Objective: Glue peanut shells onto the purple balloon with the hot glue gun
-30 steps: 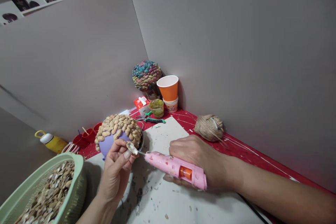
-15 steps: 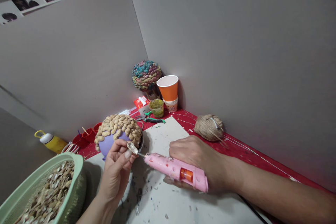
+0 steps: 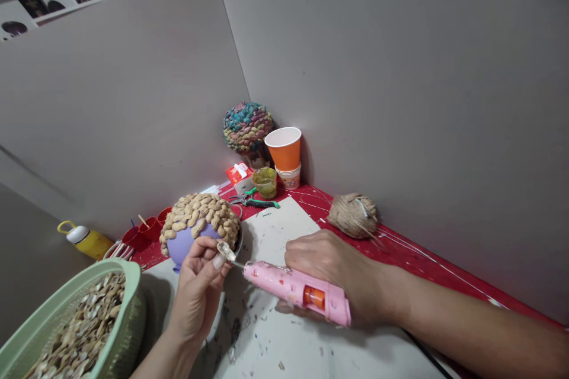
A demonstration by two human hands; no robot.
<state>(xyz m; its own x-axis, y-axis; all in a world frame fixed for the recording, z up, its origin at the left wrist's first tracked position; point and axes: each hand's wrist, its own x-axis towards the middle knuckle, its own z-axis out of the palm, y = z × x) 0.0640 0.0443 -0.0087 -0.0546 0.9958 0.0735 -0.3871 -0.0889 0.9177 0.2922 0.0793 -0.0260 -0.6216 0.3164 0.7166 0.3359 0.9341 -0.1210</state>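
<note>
Between thumb and fingers, my left hand (image 3: 200, 287) pinches a peanut shell half (image 3: 226, 250), its hollow side showing. A pink hot glue gun (image 3: 296, 290) is gripped in my right hand (image 3: 333, 266), and its metal nozzle touches or nearly touches the shell. Just behind my left hand sits a purple balloon (image 3: 184, 244), its upper part covered with peanut shells (image 3: 200, 211). A light green basket (image 3: 133, 275) full of loose shells (image 3: 84, 325) stands left of my left forearm.
A twine ball (image 3: 353, 215) lies beyond my right hand. Farther back are green-handled pliers (image 3: 262, 204), an orange cup (image 3: 284, 154), a small stained cup (image 3: 265, 182) and a coloured shell-covered ball (image 3: 248, 126). Red cups (image 3: 151, 229) and a yellow bottle (image 3: 91, 243) stand left. A cord trails right.
Almost nothing differs. The shell in my left hand and the glue gun's nozzle have shifted very slightly, still close together.
</note>
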